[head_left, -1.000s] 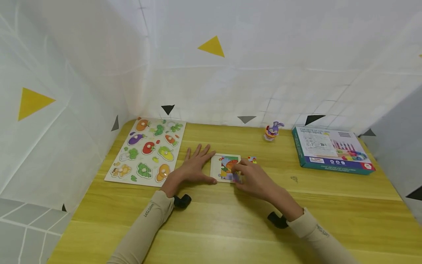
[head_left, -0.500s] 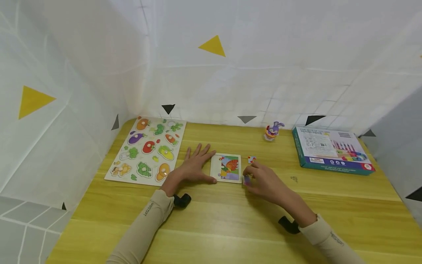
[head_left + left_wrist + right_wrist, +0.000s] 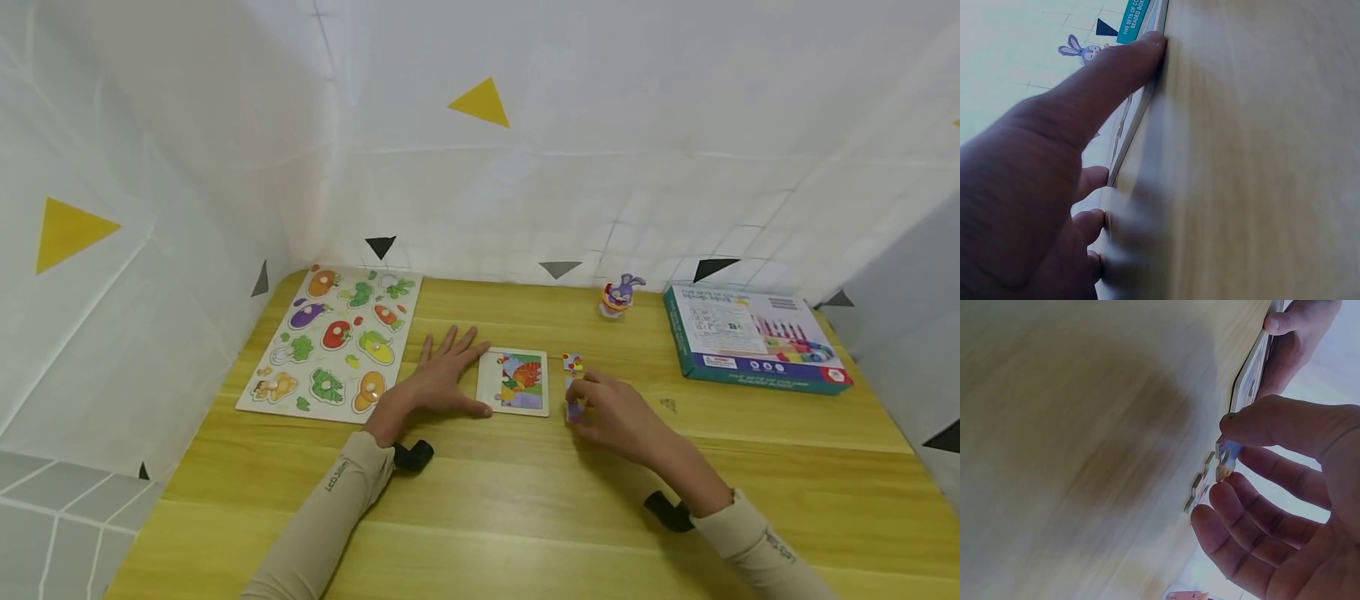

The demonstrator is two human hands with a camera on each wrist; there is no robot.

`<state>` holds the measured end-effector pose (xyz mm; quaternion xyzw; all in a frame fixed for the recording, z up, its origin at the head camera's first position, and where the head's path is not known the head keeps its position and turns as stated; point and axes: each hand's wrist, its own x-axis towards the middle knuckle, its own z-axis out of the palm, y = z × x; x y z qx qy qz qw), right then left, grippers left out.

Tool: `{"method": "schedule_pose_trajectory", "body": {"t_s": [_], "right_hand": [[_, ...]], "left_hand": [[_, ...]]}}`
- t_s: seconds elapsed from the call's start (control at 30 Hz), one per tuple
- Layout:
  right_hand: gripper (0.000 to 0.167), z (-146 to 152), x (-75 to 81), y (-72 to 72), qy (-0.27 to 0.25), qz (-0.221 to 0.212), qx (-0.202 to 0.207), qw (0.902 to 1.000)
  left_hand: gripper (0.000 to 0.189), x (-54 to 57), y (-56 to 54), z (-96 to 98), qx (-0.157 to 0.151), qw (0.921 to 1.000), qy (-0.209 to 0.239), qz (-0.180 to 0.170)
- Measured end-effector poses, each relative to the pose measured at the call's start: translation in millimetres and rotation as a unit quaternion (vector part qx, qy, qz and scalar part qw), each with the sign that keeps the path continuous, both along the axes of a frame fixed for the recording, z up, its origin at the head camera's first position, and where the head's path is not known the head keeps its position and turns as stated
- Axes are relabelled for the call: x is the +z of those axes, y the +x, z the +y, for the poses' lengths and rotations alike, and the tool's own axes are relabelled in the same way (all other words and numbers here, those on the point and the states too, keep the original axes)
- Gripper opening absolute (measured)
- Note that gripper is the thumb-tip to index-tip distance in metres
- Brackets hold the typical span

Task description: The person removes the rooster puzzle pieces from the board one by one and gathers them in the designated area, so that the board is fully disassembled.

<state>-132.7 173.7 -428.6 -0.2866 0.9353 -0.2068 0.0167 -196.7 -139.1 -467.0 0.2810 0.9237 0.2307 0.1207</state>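
My left hand [image 3: 435,385] rests spread beside a small wooden jigsaw board [image 3: 489,385], with thumb and fingertips against its left side. Several pieces forming a red-orange and green picture fill the right part of the board. The board's left strip is pale and bare. Right of the board, my right hand [image 3: 618,419] pinches a purple-blue jigsaw piece [image 3: 1227,450] between thumb and fingers, just above or on the table. Another jigsaw piece [image 3: 573,362], red, yellow and blue, lies beyond those fingertips. The fingers partly cover the held piece in the head view.
A vegetable peg puzzle [image 3: 330,346] lies at the left of the table [image 3: 480,500]. Towards the back stands a purple rabbit figure [image 3: 619,296]. A flat teal-edged beaded-box carton [image 3: 757,337] lies at the back right. White sheeting [image 3: 675,150] closes off the far side.
My right hand has moved right, off the board's lower right area, with the purple-blue jigsaw piece in its fingers. The filled picture shows more fully now. My left hand has stayed put.
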Motion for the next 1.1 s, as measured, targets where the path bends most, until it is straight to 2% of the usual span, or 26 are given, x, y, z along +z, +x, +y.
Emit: {"method": "schedule_pose_trajectory", "body": {"t_s": [0.43, 0.73, 1.1], "right_hand": [[0.027, 0.6, -2.5, -1.0, 0.010, -0.006, -0.009, 0.9999], [0.031, 3.0, -3.3, -0.3, 0.003, 0.026, -0.006, 0.9997], [0.025, -0.2, 2.5, -3.4, -0.029, 0.041, 0.002, 0.9987]], "left_hand": [[0.112, -2.0, -1.0, 0.5, -0.003, 0.9999, -0.009, 0.002], [0.112, -1.7, -1.6, 0.3, 0.000, 0.9999, -0.010, 0.001], [0.113, -2.4, -1.8, 0.8, 0.001, 1.0000, -0.010, 0.002]]}}
